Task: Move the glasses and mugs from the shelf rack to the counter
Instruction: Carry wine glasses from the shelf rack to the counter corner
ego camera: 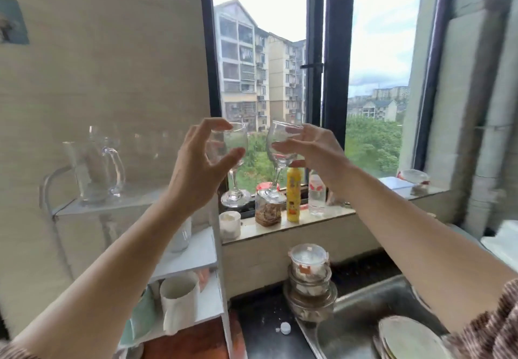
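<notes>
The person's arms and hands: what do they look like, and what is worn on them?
Both forearms are bare up to near the elbow. At the lower corners of the head view, a knitted sleeve in mottled brown and cream shows on the right arm, with a small part of the same fabric on the left. The left hand and the right hand show no gloves, rings or watch.

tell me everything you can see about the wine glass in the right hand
The clear stemmed wine glass has a rounded bowl, a thin stem and a round foot. It looks like empty, transparent glass. The right hand holds it by the bowl, fingers wrapped round the side, raised in front of the window. It tilts, its rim leaning left and its foot swinging right, above the jars on the sill. It hangs close beside the other wine glass in the left hand; whether they touch is unclear.
</notes>
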The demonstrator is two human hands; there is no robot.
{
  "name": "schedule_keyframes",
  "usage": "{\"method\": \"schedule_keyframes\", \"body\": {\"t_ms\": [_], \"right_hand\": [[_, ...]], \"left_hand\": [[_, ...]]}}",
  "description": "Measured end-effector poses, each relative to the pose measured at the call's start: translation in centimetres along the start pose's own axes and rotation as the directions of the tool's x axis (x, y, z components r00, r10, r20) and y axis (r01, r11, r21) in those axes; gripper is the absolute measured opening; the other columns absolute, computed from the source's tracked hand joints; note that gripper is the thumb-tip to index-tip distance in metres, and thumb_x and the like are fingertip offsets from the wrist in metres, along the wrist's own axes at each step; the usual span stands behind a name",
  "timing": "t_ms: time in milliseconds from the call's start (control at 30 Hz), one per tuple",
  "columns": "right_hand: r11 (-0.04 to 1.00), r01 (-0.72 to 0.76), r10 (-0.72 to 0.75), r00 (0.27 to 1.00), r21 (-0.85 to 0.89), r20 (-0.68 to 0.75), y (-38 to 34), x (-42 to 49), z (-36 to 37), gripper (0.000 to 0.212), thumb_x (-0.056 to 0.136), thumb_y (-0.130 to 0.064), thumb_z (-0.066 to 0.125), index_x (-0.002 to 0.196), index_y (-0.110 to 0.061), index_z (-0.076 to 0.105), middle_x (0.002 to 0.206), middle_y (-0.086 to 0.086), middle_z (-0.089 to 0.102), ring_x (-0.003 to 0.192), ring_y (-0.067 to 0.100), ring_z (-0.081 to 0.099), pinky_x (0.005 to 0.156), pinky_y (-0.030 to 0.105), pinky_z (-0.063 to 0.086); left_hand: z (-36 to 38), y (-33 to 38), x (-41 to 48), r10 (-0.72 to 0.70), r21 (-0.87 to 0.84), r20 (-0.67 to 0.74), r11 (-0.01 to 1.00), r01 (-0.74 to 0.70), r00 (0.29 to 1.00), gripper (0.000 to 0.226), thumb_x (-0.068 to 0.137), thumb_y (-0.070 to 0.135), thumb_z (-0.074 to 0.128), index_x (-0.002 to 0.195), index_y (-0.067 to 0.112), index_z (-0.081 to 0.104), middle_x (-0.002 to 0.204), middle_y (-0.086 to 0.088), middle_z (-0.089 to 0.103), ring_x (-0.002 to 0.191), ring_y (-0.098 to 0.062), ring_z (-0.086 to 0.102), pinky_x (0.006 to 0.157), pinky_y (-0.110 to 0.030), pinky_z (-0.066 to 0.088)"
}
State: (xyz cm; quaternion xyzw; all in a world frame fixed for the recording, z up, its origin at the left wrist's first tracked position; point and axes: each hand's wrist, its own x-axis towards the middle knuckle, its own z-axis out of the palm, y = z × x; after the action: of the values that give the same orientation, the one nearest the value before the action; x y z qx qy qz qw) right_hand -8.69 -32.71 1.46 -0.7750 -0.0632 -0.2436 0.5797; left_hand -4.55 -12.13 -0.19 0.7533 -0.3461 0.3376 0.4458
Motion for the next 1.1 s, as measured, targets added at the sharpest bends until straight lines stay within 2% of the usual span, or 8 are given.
{"method": "schedule_keyframes", "body": {"t_ms": [100, 200, 367, 467, 700, 767, 933, 1100], "right_hand": [[0.996, -0.08, 0.079, 0.996, -0.028, -0.03, 1.8, -4.5, -6.8, 0.048, 0.072, -0.019, 0.083, 0.115, -0.024, 0.061, 0.108, -0.002, 0.069, 0.096, 0.013, 0.068, 0.073, 0.021, 0.054], [0.984, -0.172, 0.168, 0.982, -0.04, -0.09, 3.7, -9.7, -14.2, 0.043, 0.073, -0.013, 0.081, 0.11, -0.022, 0.061, 0.102, -0.007, 0.065, 0.084, 0.006, 0.062, 0.061, 0.012, 0.052], [0.949, -0.306, 0.284, 0.936, -0.077, -0.209, 7.3, -18.6, -27.2, 0.062, 0.067, -0.01, 0.084, 0.123, -0.013, 0.061, 0.11, 0.006, 0.07, 0.1, 0.02, 0.068, 0.087, 0.041, 0.056], [0.926, -0.372, 0.339, 0.897, -0.068, -0.284, 8.6, -24.4, -34.7, 0.059, 0.064, -0.007, 0.085, 0.118, -0.015, 0.064, 0.111, 0.009, 0.069, 0.1, 0.022, 0.068, 0.084, 0.039, 0.056], [0.856, -0.515, 0.417, 0.745, -0.05, -0.521, 9.6, -37.0, -49.7, 0.057, 0.066, -0.004, 0.084, 0.115, -0.016, 0.06, 0.117, 0.012, 0.063, 0.097, 0.02, 0.064, 0.072, 0.033, 0.056], [0.838, -0.544, 0.419, 0.691, -0.043, -0.59, 9.8, -40.2, -53.9, 0.055, 0.067, -0.003, 0.083, 0.115, -0.016, 0.06, 0.112, 0.01, 0.064, 0.098, 0.02, 0.063, 0.082, 0.039, 0.055], [0.786, -0.618, 0.42, 0.547, -0.011, -0.724, 10.5, -47.4, -63.9, 0.063, 0.064, -0.005, 0.084, 0.122, -0.011, 0.059, 0.114, 0.008, 0.064, 0.105, 0.023, 0.063, 0.091, 0.04, 0.054], [0.748, -0.663, 0.399, 0.427, 0.02, -0.812, 12.4, -52.8, -74.2, 0.06, 0.063, -0.002, 0.083, 0.116, -0.014, 0.058, 0.109, 0.007, 0.063, 0.105, 0.025, 0.063, 0.094, 0.045, 0.053]], "left_hand": [[5.8, 3.5, -2.2, -0.026, -0.143, 0.073, 0.989, 0.036, 0.997, 0.053, 0.076, 0.025, 0.077, 0.12, 0.028, 0.048, 0.127, 0.0, 0.055, 0.1, -0.019, 0.063, 0.076, -0.025, 0.053], [12.4, 8.1, -4.9, -0.048, -0.229, 0.153, 0.97, 0.083, 0.987, 0.068, 0.073, 0.025, 0.081, 0.131, 0.028, 0.044, 0.125, 0.003, 0.055, 0.1, -0.019, 0.064, 0.081, -0.04, 0.058], [24.0, 17.8, -9.6, -0.069, -0.285, 0.261, 0.948, 0.145, 0.963, 0.081, 0.074, 0.027, 0.08, 0.143, 0.021, 0.039, 0.13, 0.012, 0.049, 0.094, 0.008, 0.057, 0.078, -0.008, 0.048], [30.7, 24.2, -12.6, -0.041, -0.322, 0.327, 0.935, 0.152, 0.944, 0.083, 0.073, 0.025, 0.082, 0.143, 0.016, 0.04, 0.122, 0.01, 0.053, 0.101, -0.009, 0.061, 0.093, -0.026, 0.049], [45.2, 38.2, -18.3, 0.027, -0.506, 0.529, 0.812, 0.29, 0.848, 0.076, 0.073, 0.021, 0.082, 0.14, 0.015, 0.046, 0.12, 0.004, 0.053, 0.103, -0.013, 0.063, 0.074, -0.015, 0.05], [49.0, 42.0, -19.7, 0.056, -0.55, 0.592, 0.758, 0.352, 0.804, 0.073, 0.075, 0.019, 0.081, 0.139, 0.017, 0.047, 0.122, 0.003, 0.053, 0.103, -0.011, 0.061, 0.065, -0.01, 0.051], [58.8, 50.2, -22.6, 0.142, -0.579, 0.694, 0.692, 0.431, 0.706, 0.076, 0.07, 0.023, 0.083, 0.138, 0.02, 0.049, 0.114, 0.005, 0.062, 0.1, -0.009, 0.062, 0.089, -0.036, 0.056], [67.9, 59.0, -24.9, 0.291, -0.602, 0.736, 0.694, 0.395, 0.611, 0.074, 0.074, 0.025, 0.08, 0.139, 0.016, 0.047, 0.115, 0.002, 0.065, 0.102, -0.009, 0.062, 0.082, -0.018, 0.047]]}}
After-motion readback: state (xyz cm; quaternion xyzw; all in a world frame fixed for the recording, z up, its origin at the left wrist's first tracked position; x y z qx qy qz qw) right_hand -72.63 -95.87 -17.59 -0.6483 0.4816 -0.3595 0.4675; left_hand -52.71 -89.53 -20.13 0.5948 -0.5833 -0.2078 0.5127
